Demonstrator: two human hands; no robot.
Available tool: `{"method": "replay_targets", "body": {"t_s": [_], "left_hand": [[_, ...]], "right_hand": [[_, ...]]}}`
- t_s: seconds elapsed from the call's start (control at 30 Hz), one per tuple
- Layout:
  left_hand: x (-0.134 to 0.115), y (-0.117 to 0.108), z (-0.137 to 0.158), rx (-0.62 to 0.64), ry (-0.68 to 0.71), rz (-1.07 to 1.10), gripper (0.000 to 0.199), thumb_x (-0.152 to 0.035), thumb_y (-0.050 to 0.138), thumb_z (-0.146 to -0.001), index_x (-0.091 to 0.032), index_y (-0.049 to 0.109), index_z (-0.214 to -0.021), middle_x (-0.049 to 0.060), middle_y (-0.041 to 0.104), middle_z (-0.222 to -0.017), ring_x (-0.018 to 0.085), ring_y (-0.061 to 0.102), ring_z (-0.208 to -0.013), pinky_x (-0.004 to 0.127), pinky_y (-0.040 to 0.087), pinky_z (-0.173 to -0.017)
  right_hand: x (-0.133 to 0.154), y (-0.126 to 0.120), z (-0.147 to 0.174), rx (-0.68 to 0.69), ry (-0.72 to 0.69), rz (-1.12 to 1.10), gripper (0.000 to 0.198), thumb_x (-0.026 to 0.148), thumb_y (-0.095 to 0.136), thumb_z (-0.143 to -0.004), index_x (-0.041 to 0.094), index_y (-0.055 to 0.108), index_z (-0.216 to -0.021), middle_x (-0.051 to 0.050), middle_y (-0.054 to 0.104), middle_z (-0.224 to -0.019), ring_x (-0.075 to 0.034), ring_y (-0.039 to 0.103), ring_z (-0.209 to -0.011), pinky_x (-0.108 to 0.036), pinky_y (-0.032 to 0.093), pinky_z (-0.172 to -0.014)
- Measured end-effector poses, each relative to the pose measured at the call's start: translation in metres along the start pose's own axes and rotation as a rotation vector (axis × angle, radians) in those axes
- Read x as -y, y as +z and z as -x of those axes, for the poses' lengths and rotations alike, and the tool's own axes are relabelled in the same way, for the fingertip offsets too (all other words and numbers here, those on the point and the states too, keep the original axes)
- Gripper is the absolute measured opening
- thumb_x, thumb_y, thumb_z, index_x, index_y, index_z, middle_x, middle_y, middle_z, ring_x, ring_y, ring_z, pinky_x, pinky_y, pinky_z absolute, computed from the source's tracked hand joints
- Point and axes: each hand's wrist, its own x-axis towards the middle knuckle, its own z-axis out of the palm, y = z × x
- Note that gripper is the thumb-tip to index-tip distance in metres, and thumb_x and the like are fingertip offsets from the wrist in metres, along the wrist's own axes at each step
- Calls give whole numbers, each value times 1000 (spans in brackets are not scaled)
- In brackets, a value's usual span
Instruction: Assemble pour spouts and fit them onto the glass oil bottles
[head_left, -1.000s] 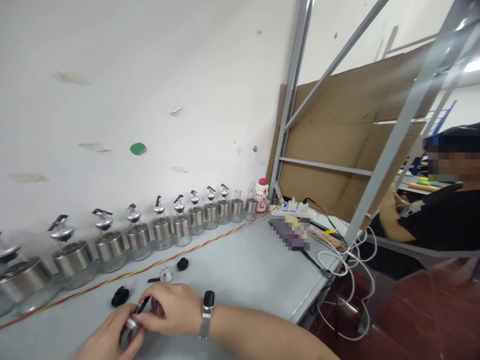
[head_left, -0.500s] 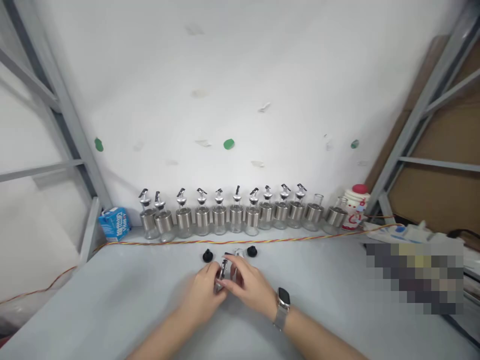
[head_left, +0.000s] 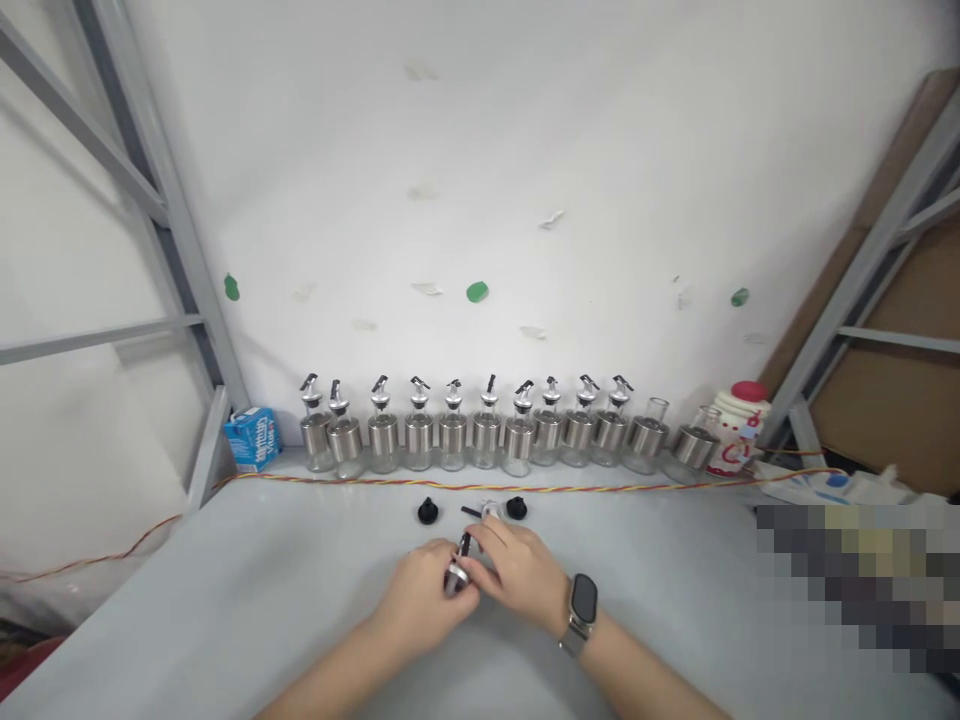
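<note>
My left hand (head_left: pixel 424 598) and my right hand (head_left: pixel 519 572) meet low in the middle of the grey table (head_left: pixel 225 600), both gripping a small metal pourer spout (head_left: pixel 457 568) with a black lever. A watch sits on my right wrist. Just beyond my fingers lie two black stoppers (head_left: pixel 428 512) (head_left: pixel 516 508) and another silver spout part (head_left: pixel 489 510). A row of several glass bottles with steel bands (head_left: pixel 472 438) lines the wall; two at the right end (head_left: pixel 649 432) have no spout.
A red-and-yellow twisted cable (head_left: pixel 600 488) runs along the table in front of the bottles. A blue carton (head_left: pixel 253 438) stands at the left, a red-capped white bottle (head_left: pixel 739 428) and a power strip (head_left: pixel 817 488) at the right. Grey metal frames flank both sides.
The view swung left from the table's right end and a seated person to face the wall squarely. My hands stay together on the spout, which now sits a little lower between them.
</note>
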Motion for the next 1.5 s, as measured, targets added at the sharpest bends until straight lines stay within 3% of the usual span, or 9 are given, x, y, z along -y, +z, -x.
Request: {"method": "replay_targets", "body": {"t_s": [0.13, 0.43, 0.83, 0.97, 1.13, 1.27, 1.37, 1.5], "left_hand": [[2, 3, 1, 34, -15, -34, 9, -24, 47, -65, -17, 54, -66, 1, 60, -66, 12, 51, -59, 22, 29, -53], [-5, -1, 4, 35, -6, -74, 11, -24, 46, -64, -17, 55, -64, 1, 60, -63, 12, 50, -56, 22, 28, -51], [-4, 5, 6, -23, 11, 15, 7, -22, 46, -65, -17, 51, -65, 2, 58, -66, 12, 50, -58, 22, 29, -52], [-3, 7, 4, 9, -88, 48, 10, -21, 42, -69, -18, 51, -67, 2, 58, -65, 12, 48, -55, 22, 28, -50], [1, 14, 2, -31, -64, 83, 7, -18, 42, -68, -18, 47, -63, 0, 54, -62, 11, 45, -55, 21, 28, -52], [-4, 13, 3, -128, -1, 179, 19, -22, 37, -76, -18, 39, -57, -3, 43, -55, 9, 37, -53, 21, 27, -52], [-8, 9, 2, -172, 28, 261, 25, -28, 36, -79, -19, 36, -56, -4, 39, -55, 9, 35, -54, 20, 27, -53], [-3, 10, -6, -150, -63, 417, 25, -38, 45, -75, -18, 41, -61, -5, 42, -56, 9, 37, -53, 20, 29, -52]], "right_hand": [[-4, 3, 0, 7, -62, 60, 27, 32, 36, -85, 15, 56, -81, -7, 58, -69, -17, 56, -63, -26, 43, -57], [-3, 7, -1, 41, -107, 54, 28, 24, 31, -85, 15, 55, -73, -6, 57, -65, -16, 55, -58, -26, 42, -54], [2, 2, -3, 90, -11, 13, 20, 26, 36, -85, 16, 51, -77, -5, 56, -73, -16, 53, -67, -26, 43, -60], [2, 11, -2, 79, -41, 121, 21, 24, 35, -85, 15, 51, -75, -6, 55, -70, -17, 53, -65, -27, 42, -58], [3, 14, -3, 72, -121, 184, 30, 20, 27, -87, 15, 52, -72, -8, 56, -67, -18, 53, -62, -29, 41, -55], [-1, 1, -7, -87, 139, -82, 39, 19, 15, -90, 17, 49, -70, -5, 54, -62, -15, 52, -58, -27, 41, -57], [-7, -11, -9, -138, 300, -277, 37, 24, 19, -91, 18, 49, -70, -2, 54, -64, -14, 52, -61, -26, 41, -62], [-19, -11, -10, -137, 433, -374, 35, 32, 27, -90, 18, 54, -74, -1, 55, -64, -15, 53, -63, -25, 40, -62]]}}
